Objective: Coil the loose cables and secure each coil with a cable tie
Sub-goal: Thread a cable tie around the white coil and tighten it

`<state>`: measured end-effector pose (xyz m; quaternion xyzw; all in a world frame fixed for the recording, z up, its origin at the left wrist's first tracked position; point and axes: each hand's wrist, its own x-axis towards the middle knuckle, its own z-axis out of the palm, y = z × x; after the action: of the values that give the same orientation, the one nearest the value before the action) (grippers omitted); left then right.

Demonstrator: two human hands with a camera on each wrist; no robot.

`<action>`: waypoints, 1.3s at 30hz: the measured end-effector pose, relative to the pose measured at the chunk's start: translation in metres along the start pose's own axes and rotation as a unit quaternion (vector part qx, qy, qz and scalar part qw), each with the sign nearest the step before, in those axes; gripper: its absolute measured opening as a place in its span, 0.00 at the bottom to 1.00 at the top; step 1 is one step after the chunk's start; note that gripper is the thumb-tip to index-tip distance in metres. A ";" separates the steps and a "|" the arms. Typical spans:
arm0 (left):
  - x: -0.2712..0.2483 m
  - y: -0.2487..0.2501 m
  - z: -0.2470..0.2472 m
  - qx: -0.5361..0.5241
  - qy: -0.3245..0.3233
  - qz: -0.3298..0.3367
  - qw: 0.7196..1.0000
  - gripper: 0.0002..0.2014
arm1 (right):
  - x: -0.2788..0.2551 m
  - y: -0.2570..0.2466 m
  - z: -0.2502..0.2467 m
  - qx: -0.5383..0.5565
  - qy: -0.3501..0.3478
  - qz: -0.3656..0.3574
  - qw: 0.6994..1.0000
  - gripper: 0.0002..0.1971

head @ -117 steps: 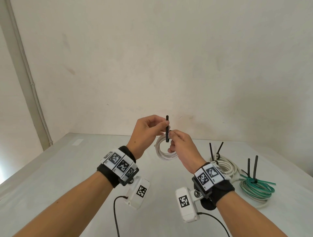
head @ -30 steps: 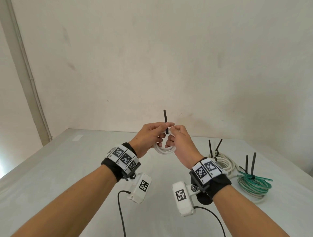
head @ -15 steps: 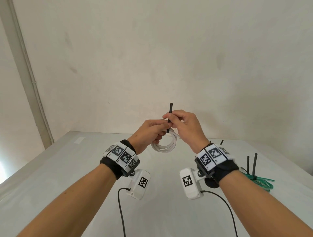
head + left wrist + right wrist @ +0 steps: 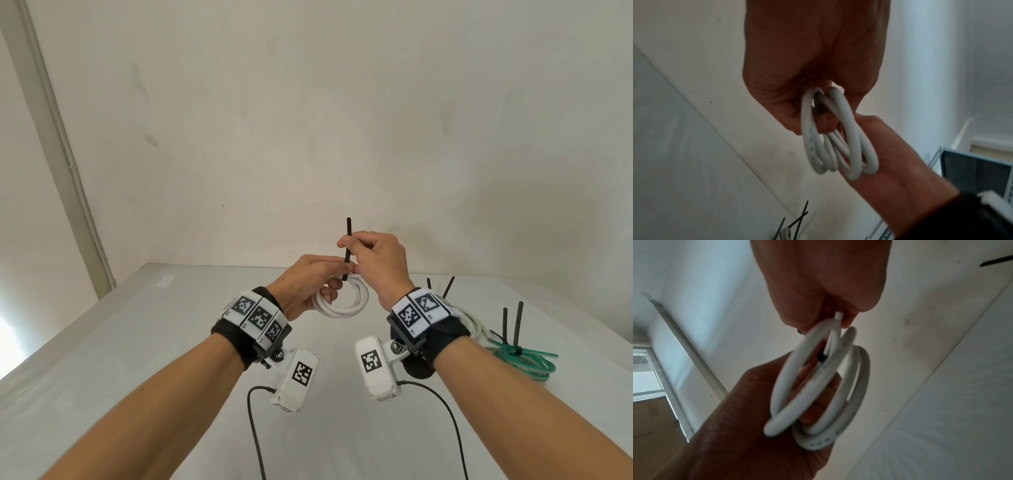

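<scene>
the person holds a small white coil (image 4: 342,301) in the air above the table (image 4: 137,342), between both hands. the left hand (image 4: 305,287) has its fingers curled through and round the loops, keeping them bunched. the right hand (image 4: 376,260) pinches a black tie (image 4: 348,246) that stands upright at the top of the coil, its free end poking up past the fingers. in the right wrist view a dark bit of the tie shows among the loops, so it seems to pass round the bundle; whether it is already threaded or twisted shut cannot be told, as fingers cover that spot.

two coils look finished. a second white coil (image 4: 476,325) lies on the table at the right, mostly behind the right wrist, with two black tie ends sticking up from it. just beyond it a green coil (image 4: 520,359) lies flat with its own pair of black ends upright.

judging from this, the task is well along: two coils tied, the third coiled and at the fastening step. left to do is closing the tie tight on this coil and setting it down. no loose cable is seen elsewhere on the table in these views.
</scene>
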<state>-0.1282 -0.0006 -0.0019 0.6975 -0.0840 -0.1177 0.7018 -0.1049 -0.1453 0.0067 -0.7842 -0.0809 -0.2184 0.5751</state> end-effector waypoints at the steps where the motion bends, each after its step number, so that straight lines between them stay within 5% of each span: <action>1: -0.001 -0.001 0.000 0.003 -0.001 -0.004 1.000 0.07 | -0.001 0.002 0.001 -0.004 0.002 -0.003 1.000 0.09; 8: -0.002 -0.007 0.000 0.023 0.000 -0.005 1.000 0.08 | -0.005 0.011 -0.001 -0.024 -0.028 -0.028 0.999 0.10; 12: 0.006 -0.011 -0.002 -0.033 -0.018 0.026 0.999 0.11 | 0.000 0.004 -0.019 0.033 -0.157 0.011 0.987 0.09; 15: 0.014 -0.015 -0.001 -0.084 -0.032 0.023 0.996 0.13 | 0.000 0.008 -0.030 -0.028 -0.231 0.047 0.971 0.14; 18: 0.019 -0.020 0.003 -0.130 -0.032 0.030 0.991 0.14 | -0.003 0.016 -0.037 -0.077 -0.208 0.078 0.972 0.12; 22: 0.022 -0.027 0.010 -0.065 0.002 0.033 0.997 0.10 | -0.010 0.021 -0.053 0.045 -0.216 0.173 0.960 0.10; 29: 0.028 -0.043 0.029 0.091 -0.005 0.065 0.994 0.15 | -0.013 0.047 -0.061 -0.127 -0.083 0.085 0.985 0.10; 34: 0.038 -0.057 0.033 0.174 0.033 0.079 0.981 0.17 | -0.022 0.058 -0.068 -0.077 -0.143 0.134 0.978 0.12; 39: 0.041 -0.064 0.042 0.187 -0.036 0.025 0.981 0.15 | -0.021 0.075 -0.083 -0.175 -0.133 0.130 0.967 0.11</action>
<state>-0.1038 -0.0523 -0.0672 0.8091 -0.1471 -0.1075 0.5587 -0.1157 -0.2453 -0.0471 -0.8983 -0.0141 -0.0461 0.4366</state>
